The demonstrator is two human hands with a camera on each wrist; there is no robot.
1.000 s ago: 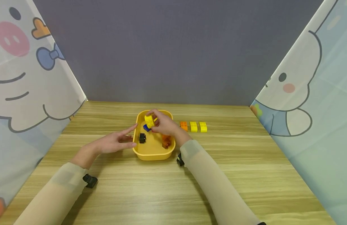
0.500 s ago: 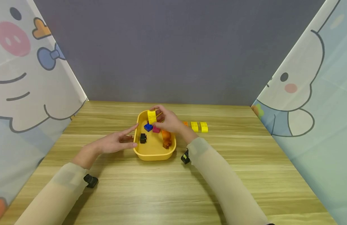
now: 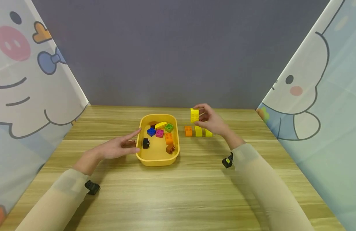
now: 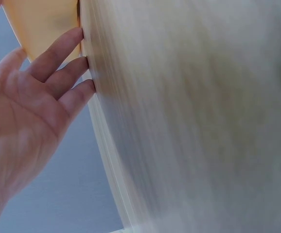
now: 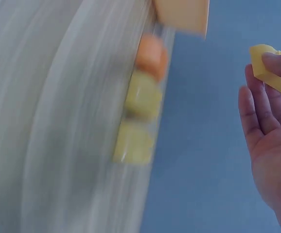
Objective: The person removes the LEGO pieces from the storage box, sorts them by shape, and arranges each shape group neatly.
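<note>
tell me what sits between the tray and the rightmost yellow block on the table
Between the tray and the rightmost yellow block lie an orange block, then another yellow block: sharp in the head view, blurred in the right wrist view.

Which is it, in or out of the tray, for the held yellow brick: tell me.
Out. The right hand holds the yellow brick in the air, right of the tray.

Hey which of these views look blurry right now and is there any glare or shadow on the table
Head view: mostly sharp, pale sheen on the table, soft shadows beside both sleeves; left wrist view: table smeared, left hand clearer; right wrist view: orange brick blurred, held yellow brick and right hand sharper.
</note>
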